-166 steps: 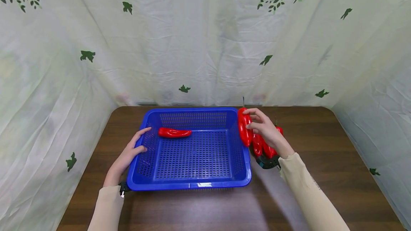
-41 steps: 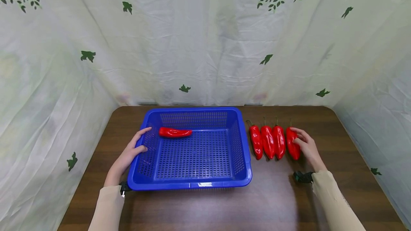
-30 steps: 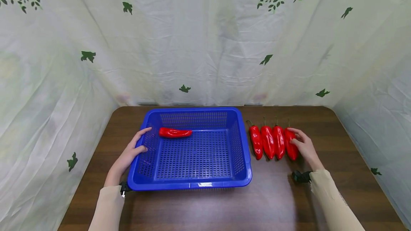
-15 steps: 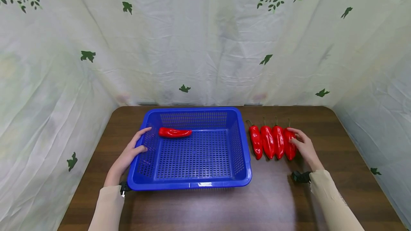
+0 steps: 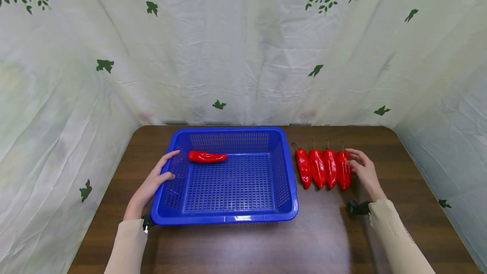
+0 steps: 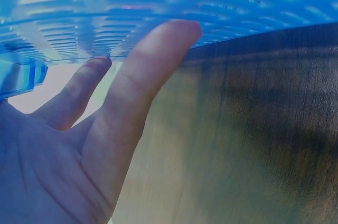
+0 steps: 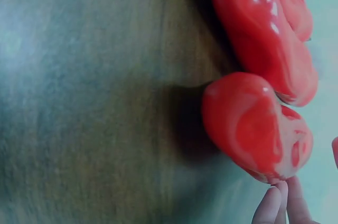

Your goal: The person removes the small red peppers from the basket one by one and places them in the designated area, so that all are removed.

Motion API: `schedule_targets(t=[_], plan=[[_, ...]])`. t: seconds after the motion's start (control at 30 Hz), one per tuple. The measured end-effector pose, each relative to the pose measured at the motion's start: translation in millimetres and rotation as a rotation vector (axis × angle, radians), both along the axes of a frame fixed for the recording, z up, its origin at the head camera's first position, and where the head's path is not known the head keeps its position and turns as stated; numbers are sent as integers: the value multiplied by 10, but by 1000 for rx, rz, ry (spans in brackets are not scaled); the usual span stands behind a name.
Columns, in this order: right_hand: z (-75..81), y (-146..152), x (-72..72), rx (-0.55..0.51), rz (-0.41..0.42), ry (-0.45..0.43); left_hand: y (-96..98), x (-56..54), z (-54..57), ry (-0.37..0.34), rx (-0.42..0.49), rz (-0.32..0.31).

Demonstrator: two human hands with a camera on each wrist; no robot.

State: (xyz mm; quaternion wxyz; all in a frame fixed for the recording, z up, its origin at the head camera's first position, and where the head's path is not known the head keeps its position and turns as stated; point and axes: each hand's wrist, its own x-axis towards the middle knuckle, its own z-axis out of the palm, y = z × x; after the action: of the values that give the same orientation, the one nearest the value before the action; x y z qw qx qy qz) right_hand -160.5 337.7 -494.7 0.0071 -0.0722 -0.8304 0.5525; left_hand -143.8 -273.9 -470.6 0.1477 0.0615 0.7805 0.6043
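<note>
A blue perforated basket (image 5: 228, 219) stands on the table with one red pepper (image 5: 207, 157) lying crosswise inside. My left hand (image 5: 152, 181) rests on the basket's left side, its thumb and a finger stretched apart; the left wrist view has the thumb (image 6: 158, 65) against the slotted wall. To the right of the basket, several glossy red peppers lie side by side, stems pointing away. My right hand (image 5: 363, 171) is beside the rightmost pepper (image 5: 343, 170), fingertips at its right edge. In the right wrist view, fingers (image 7: 297, 205) come up to this pepper, the thumb apart from it.
A brown wooden table (image 5: 247, 248) bears everything. Behind and at both sides hangs a pale curtain (image 5: 243, 54) with leaf patterns. The leftmost pepper (image 5: 303, 168) of the row lies close to the basket's right wall.
My right hand went from holding a pepper at the basket's right rim to the row's right end. It slid the rightmost pepper left against its neighbour, then loosened its fingers. My left hand stayed.
</note>
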Motion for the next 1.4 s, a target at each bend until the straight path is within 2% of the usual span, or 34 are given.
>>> schedule_targets(t=[0.23,0.43,0.87,1.03,1.4], plan=[[5,13,-13,5,-9,33,2,1,0,1,-3,1],[106,-101,-22,-10,-7,74,3,8,11,-8,-6,4],[358,-467,-69,-90,116,123,6,7,7,4,-23,4],[398,-583,-104,-126,156,136,8,7,4,12,-29,3],[436,-851,-184,-225,199,107,1,10,3,14,-29,-1]])
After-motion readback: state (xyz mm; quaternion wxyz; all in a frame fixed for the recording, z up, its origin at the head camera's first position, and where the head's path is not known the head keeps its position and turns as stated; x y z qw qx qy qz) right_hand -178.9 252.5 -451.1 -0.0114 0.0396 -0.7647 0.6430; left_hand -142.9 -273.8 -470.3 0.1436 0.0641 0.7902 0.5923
